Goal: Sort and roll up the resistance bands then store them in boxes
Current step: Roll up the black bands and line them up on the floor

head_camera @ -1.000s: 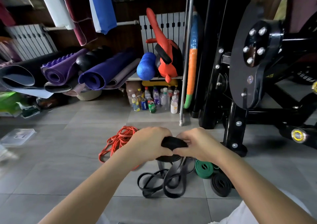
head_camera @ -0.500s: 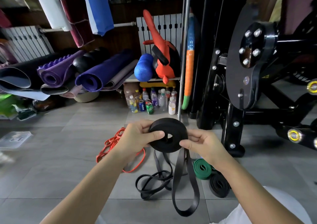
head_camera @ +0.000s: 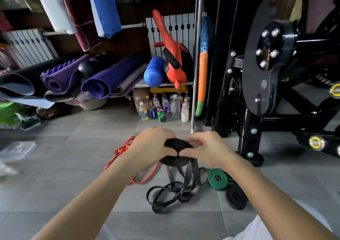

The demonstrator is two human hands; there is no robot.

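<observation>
Currently: black band coil [head_camera: 173,161], half rolled, gripped by both hands.
Fingers of left hand [head_camera: 150,146] and right hand [head_camera: 207,149] curl round it; blue can [head_camera: 152,112] behind reads PEPSI.

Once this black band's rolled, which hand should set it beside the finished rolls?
Probably right: both the left hand and right hand hold the black roll, but the green roll and black coil lie on the right.

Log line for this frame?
step: rolling | left hand: grips black coil | right hand: grips same coil | floor: green roll, black roll, loose orange band
</observation>
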